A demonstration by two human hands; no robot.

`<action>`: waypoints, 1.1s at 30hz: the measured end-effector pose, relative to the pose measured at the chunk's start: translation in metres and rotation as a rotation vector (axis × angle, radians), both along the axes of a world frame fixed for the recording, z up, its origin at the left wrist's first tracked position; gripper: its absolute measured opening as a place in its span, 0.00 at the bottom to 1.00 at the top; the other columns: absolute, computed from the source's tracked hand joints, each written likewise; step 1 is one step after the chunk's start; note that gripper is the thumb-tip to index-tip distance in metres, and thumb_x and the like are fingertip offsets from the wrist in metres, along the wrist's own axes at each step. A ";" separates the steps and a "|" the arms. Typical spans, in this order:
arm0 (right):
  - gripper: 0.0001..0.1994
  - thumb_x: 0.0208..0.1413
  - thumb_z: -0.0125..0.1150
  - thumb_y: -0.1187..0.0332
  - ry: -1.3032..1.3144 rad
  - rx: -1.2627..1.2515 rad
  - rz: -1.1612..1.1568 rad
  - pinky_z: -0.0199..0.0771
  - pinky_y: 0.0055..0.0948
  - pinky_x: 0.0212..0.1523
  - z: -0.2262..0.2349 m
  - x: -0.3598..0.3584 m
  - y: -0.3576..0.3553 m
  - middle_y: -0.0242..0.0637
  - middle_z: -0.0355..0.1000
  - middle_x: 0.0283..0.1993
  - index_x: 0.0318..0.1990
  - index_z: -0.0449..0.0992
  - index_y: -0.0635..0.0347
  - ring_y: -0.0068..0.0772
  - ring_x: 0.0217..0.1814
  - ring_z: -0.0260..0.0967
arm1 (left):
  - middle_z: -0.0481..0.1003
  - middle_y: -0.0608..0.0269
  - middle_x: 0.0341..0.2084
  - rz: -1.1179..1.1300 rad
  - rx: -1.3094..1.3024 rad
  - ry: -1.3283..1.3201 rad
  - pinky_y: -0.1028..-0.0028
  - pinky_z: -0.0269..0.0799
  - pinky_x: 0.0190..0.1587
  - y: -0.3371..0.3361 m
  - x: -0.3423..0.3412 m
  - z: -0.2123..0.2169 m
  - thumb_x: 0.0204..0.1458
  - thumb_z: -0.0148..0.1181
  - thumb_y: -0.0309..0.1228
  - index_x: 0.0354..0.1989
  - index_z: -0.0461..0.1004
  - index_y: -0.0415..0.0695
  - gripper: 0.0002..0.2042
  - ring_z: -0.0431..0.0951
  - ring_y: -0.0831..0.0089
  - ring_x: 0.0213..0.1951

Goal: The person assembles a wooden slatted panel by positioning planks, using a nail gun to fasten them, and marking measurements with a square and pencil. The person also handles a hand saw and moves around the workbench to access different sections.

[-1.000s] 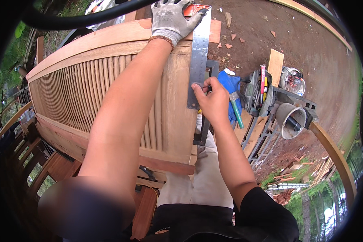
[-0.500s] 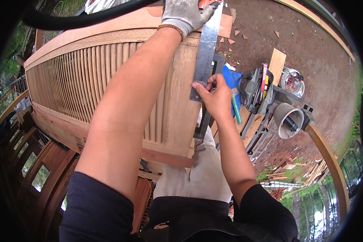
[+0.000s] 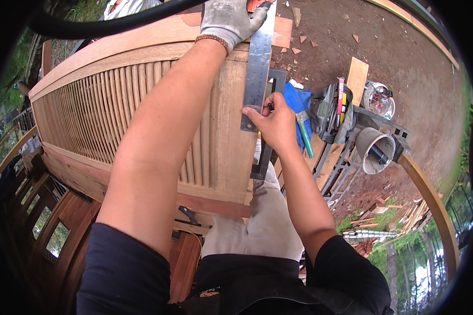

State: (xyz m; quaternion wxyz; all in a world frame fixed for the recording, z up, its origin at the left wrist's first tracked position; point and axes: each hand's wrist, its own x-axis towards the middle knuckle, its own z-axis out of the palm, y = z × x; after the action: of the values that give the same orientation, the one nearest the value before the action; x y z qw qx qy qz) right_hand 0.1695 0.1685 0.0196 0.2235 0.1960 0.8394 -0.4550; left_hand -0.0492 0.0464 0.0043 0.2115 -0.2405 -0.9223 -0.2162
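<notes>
A large wooden louvered door panel (image 3: 142, 105) with an arched top lies flat in front of me. A steel ruler (image 3: 257, 68) rests along its right stile. My left hand (image 3: 228, 18), in a grey work glove, presses down on the far end of the ruler. My bare right hand (image 3: 273, 123) sits at the ruler's near end, fingers pinched on a small dark pencil-like tool whose tip touches the wood beside the ruler. A dark metal square (image 3: 268, 136) lies under my right hand at the panel's edge.
A blue cloth (image 3: 298, 102) and green-handled tool (image 3: 306, 142) lie right of the panel. Beyond them stand a tool bag (image 3: 333, 110), a metal stand with a grey pipe (image 3: 376, 149) and a plank (image 3: 357, 79). Wood chips dot the red dirt (image 3: 404, 68). Window frames (image 3: 47, 226) lie lower left.
The view has shifted nearer to the panel and ruler. My left hand stays pressed on the ruler's far end. My right hand has stayed at the ruler's near end.
</notes>
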 end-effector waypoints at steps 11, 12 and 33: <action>0.25 0.42 0.80 0.57 0.005 -0.102 -0.044 0.72 0.33 0.29 -0.005 0.008 0.004 0.33 0.69 0.25 0.36 0.69 0.60 0.32 0.25 0.69 | 0.76 0.59 0.35 0.005 0.009 -0.036 0.57 0.63 0.53 0.000 0.000 0.003 0.50 0.63 0.43 0.38 0.76 0.49 0.13 0.74 0.57 0.44; 0.25 0.42 0.80 0.57 0.006 -0.113 -0.053 0.72 0.32 0.29 -0.006 0.008 0.004 0.33 0.69 0.25 0.36 0.69 0.60 0.31 0.25 0.68 | 0.76 0.59 0.35 0.005 0.011 -0.047 0.57 0.63 0.53 0.000 0.000 0.003 0.50 0.63 0.43 0.38 0.76 0.49 0.13 0.74 0.57 0.44; 0.23 0.44 0.80 0.59 0.005 -0.172 -0.073 0.69 0.26 0.28 -0.010 0.010 0.005 0.30 0.69 0.25 0.35 0.69 0.61 0.22 0.25 0.65 | 0.76 0.57 0.35 -0.038 0.025 0.005 0.57 0.65 0.51 -0.002 0.001 -0.003 0.55 0.58 0.41 0.40 0.77 0.49 0.11 0.75 0.57 0.44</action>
State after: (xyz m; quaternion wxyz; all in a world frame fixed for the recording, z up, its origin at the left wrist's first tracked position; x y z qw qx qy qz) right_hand 0.1796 0.1735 0.0092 0.2206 0.2051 0.7901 -0.5338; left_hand -0.0483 0.0446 0.0016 0.2129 -0.2557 -0.9143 -0.2311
